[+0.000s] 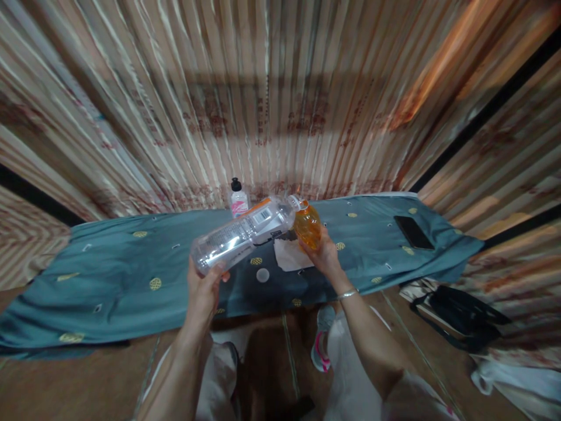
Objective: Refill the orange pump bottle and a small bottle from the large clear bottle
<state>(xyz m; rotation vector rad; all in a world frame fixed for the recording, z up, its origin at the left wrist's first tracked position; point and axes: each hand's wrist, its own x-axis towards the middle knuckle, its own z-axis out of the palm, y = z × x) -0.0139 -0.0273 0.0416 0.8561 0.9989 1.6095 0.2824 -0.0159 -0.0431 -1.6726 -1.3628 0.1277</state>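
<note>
My left hand (205, 287) is closed around the base of a clear plastic bottle (232, 237) with a printed label. The bottle is tilted, its neck up and to the right. My right hand (322, 252) grips a small orange see-through container (309, 225). The bottle's mouth meets the container's top; whether they touch or just overlap I cannot tell. Below them lies a white paper or cloth (289, 257) on the teal cloth. A round whitish cap (262, 275) rests near the front edge. Behind the clear bottle stands a small bottle with a black top (237, 196).
A teal patterned cloth (131, 280) covers the long table. A black phone (413, 232) lies at its right end. Striped curtains (263, 88) hang behind and at both sides. A dark bag (464, 313) and a white bag (521, 383) are on the right.
</note>
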